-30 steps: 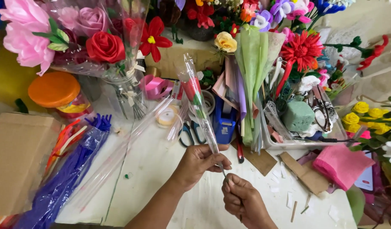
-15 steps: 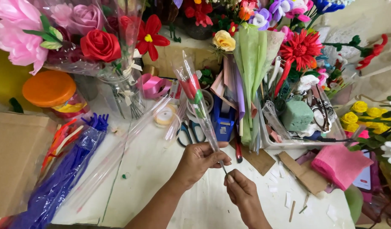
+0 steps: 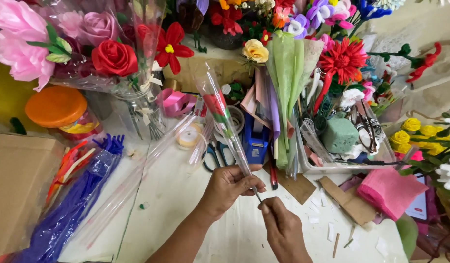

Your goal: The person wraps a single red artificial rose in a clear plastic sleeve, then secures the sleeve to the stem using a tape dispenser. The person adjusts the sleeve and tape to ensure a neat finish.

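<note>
My left hand [image 3: 230, 185] is gripping the sleeved rose [image 3: 224, 127] firmly. My right hand [image 3: 278, 225] is pinching its stem tip; I'm keeping the wrap taut.

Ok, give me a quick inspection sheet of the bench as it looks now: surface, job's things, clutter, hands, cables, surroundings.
Surface: white table, paper scraps at right.
Job's things: red flower in a clear sleeve, tilted up and away; its thin stem end sticks out below.
Clutter: scissors, blue tape dispenser, ribbon rolls, blue pipe cleaners, orange-lidded jar, clear tray with a green foam block, pink felt.
Hands: left hand grips the sleeve's lower end; right hand pinches the stem tip.
Cables: nothing seen.
Surroundings: handmade flowers and bouquets along the back, cardboard box at left.
</note>
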